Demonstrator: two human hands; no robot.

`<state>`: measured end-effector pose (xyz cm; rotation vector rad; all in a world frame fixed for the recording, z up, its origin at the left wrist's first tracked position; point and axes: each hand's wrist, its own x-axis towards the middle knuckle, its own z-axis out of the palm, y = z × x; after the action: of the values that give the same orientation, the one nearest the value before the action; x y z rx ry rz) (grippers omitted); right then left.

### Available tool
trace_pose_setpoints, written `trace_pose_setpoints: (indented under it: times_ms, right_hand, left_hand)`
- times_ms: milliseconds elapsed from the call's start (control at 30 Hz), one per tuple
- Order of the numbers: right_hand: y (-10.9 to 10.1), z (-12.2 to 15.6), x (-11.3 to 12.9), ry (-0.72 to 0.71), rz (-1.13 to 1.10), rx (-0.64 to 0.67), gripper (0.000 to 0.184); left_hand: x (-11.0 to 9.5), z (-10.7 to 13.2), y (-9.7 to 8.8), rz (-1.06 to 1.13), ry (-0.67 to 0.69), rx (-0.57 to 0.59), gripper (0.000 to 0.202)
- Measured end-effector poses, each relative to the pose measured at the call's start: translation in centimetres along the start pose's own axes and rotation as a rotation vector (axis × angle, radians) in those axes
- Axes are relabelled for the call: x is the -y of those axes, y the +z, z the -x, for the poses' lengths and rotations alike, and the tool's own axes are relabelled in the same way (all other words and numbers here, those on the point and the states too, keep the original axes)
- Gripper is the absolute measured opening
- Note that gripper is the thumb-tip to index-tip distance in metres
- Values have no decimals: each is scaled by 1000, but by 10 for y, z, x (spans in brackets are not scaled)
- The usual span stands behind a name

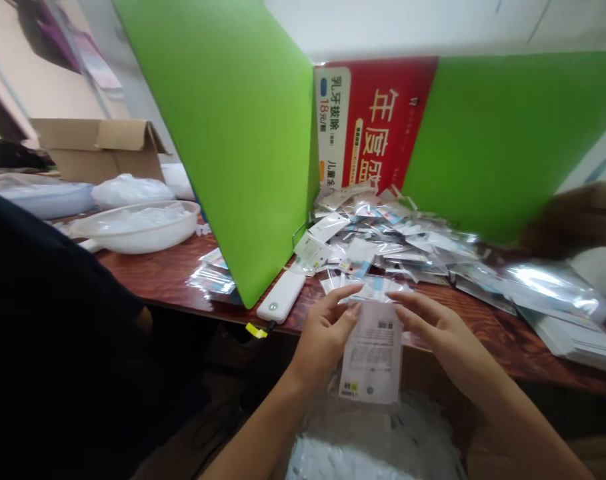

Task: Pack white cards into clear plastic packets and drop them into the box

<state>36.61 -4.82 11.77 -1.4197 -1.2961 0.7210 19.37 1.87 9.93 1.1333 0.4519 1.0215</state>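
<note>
A white printed card (371,353) in a clear plastic sleeve hangs in front of the table edge, its print upside down to me. My left hand (327,327) is closed on its upper left edge, thumb and fingers pinching there. At the upper right edge, the fingers of my right hand (435,323) reach onto the card, with the thumb hidden. Just beyond my fingertips lies a heap of sleeved cards (383,233). Below the held card is a clear plastic bag (377,447), its contents blurred.
Green panels (247,133) and a red printed sign (377,127) stand behind the heap. A white power bank (281,297) lies left of my hands. Card stacks (573,333) sit at right. A white basket (137,230) and cardboard box (100,147) are at left, near a dark-clothed person (57,333).
</note>
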Motion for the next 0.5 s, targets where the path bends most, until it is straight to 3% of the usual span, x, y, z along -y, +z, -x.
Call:
trace_pose_setpoints:
  times_ms: [100, 267, 500]
  right_hand:
    - [2, 2, 3, -1, -126, -37, 36]
    - [-3, 1, -1, -58, -305, -72, 23]
    - [-9, 3, 0, -97, -374, -50, 13]
  left_hand:
    - [-2, -2, 3, 118, -62, 28, 39]
    - [-2, -5, 4, 276, -112, -34, 25]
    - [-4, -2, 3, 243, -68, 21, 14]
